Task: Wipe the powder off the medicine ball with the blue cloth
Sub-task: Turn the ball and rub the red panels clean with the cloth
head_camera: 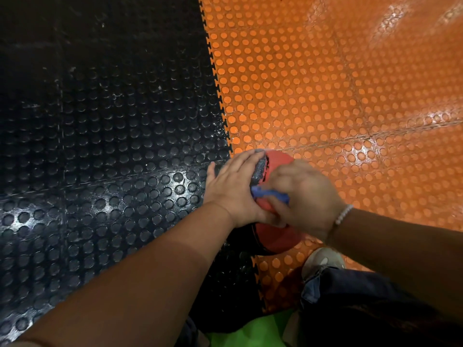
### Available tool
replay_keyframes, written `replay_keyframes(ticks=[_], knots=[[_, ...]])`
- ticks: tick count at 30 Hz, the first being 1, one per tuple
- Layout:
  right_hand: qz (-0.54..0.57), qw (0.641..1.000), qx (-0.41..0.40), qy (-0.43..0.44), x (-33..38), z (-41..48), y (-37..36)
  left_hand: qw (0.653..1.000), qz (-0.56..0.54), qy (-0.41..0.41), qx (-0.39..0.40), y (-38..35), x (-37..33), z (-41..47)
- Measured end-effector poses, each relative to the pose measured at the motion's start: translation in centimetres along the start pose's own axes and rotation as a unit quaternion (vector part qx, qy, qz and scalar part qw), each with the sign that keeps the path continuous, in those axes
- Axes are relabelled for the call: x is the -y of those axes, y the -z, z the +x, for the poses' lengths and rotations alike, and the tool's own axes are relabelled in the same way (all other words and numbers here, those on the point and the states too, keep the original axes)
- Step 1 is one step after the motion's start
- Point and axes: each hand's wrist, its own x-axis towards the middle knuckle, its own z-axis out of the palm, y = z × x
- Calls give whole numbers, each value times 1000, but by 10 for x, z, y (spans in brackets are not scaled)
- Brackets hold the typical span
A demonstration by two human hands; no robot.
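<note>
Red medicine ball [276, 237] is wiped on the seam between black mat [100, 146] and orange mat [325, 96].
It is steadied by the left hand [233, 191], fingers laid straight on its left side; the blue cloth [269, 193] is bunched in the curled right hand [305, 194]. Judged heavy, firm, grippy; best braced at the flanks.

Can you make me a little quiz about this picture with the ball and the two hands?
1. Pick one: the blue cloth is held by A) the left hand, B) the right hand, C) nobody.
2. True or false: the left hand lies with straight fingers on the medicine ball.
3. Fill the gap: the beaded bracelet is on the ___ wrist.

Key: 1 B; 2 true; 3 right.
</note>
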Motion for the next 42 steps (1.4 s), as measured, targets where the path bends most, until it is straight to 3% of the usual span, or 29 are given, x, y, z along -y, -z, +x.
replay_keyframes(ticks=[2, 6, 9, 14, 16, 20, 24, 29, 33, 37, 38, 39, 42], knots=[[5, 999, 40, -3, -4, 4, 1, 1000, -15, 10, 2, 1, 1, 1], [31, 981, -32, -190, -17, 33, -2, 999, -25, 34, -5, 4, -2, 10], [37, 951, -30, -305, -19, 47, -1, 999, -24, 47, -7, 7, -7, 18], [16, 991, 17, -133, 4, 27, 4, 999, -19, 50, 8, 14, -6, 26], [16, 986, 56, -156, -10, 35, 12, 999, -17, 46, 16, 13, -7, 22], [-9, 972, 28, -231, -21, 55, 9, 998, -11, 57, 21, 12, -9, 23], [15, 994, -8, -107, 5, 33, 2, 998, -4, 50, 26, 16, -2, 25], [48, 965, -24, -256, -19, 34, 9, 999, -1, 37, 29, 14, -8, 22], [39, 978, 27, -203, 1, 34, 0, 999, 4, 43, 27, 16, -9, 25], [87, 911, -12, -404, -38, 27, 18, 999, 22, 29, 26, 9, -9, 14], [84, 906, -20, -414, -38, 23, 19, 999, 24, 26, 25, 8, -8, 13], [86, 918, -27, -387, -31, 21, 17, 999, 23, 25, 22, 7, -8, 14], [81, 977, -9, -198, 8, 12, 2, 999, 17, 25, 23, 8, -7, 16]])
